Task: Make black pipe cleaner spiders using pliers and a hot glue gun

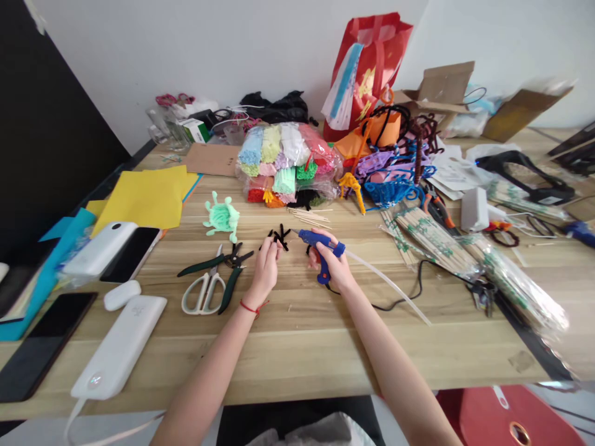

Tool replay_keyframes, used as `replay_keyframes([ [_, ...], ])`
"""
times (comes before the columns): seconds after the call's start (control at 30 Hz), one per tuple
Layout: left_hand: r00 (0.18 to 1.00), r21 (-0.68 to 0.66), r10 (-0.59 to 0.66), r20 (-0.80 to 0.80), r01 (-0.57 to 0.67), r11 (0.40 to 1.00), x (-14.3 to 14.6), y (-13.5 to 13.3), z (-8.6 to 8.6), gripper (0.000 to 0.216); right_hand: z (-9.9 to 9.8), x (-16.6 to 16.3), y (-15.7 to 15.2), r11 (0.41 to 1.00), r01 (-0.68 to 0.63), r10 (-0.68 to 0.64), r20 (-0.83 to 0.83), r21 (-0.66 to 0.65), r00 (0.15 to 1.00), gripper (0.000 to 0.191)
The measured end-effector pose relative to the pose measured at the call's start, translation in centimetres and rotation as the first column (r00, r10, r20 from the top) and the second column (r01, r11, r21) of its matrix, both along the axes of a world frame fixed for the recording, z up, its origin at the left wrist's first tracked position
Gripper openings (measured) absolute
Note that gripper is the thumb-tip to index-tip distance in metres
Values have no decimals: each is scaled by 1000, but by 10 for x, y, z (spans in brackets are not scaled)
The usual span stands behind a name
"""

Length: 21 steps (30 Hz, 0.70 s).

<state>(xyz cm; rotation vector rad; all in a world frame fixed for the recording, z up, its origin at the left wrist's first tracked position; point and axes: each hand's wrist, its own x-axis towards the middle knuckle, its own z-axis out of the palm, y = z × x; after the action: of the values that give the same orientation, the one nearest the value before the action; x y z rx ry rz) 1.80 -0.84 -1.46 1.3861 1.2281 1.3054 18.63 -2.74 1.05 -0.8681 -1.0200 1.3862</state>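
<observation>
My left hand (pixel 266 263) pinches a small black fuzzy pipe-cleaner piece (pixel 281 237) with several short legs spreading out. In my right hand (pixel 335 263) is a blue hot glue gun (pixel 323 243), its tip pointing left, close to the black piece. A clear glue stick (pixel 388 286) sticks out of the gun's back end. Left of my left hand lie white-handled scissors (pixel 203 296) and dark green pliers (pixel 230 288), partly overlapping. Beyond them sits a mint-green pipe-cleaner figure (pixel 222 217) with several legs. Thin wooden sticks (pixel 310 216) lie just past the black piece.
Bagged bundles of coloured pipe cleaners (pixel 288 164) stand at the back, with a red bag (pixel 367 74) behind. Packs of wooden sticks (pixel 437 238) lie right, near a black cord (pixel 409 297). Phones, a white power bank (pixel 121 347) and yellow sheets (pixel 144 198) occupy the left.
</observation>
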Motion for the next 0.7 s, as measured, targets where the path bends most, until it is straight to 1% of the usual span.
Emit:
replay_keyframes([
  [0.1,999,-10,-13,41,13,1000,-1,1,0,32,-2,1,0,1000,-11,11,-22,-23,1000,45],
  [0.23,998,3,-54,45,54,999,-1,0,0,30,-3,1,-1,999,-4,4,-11,-53,1000,49],
  [0.53,986,4,-136,93,136,991,2,1,6,32,-3,0,-1,998,-46,43,-52,-45,998,50],
  [0.7,984,-36,-139,114,144,989,4,-1,7,30,-5,-1,-2,996,-72,69,-47,-58,997,53],
])
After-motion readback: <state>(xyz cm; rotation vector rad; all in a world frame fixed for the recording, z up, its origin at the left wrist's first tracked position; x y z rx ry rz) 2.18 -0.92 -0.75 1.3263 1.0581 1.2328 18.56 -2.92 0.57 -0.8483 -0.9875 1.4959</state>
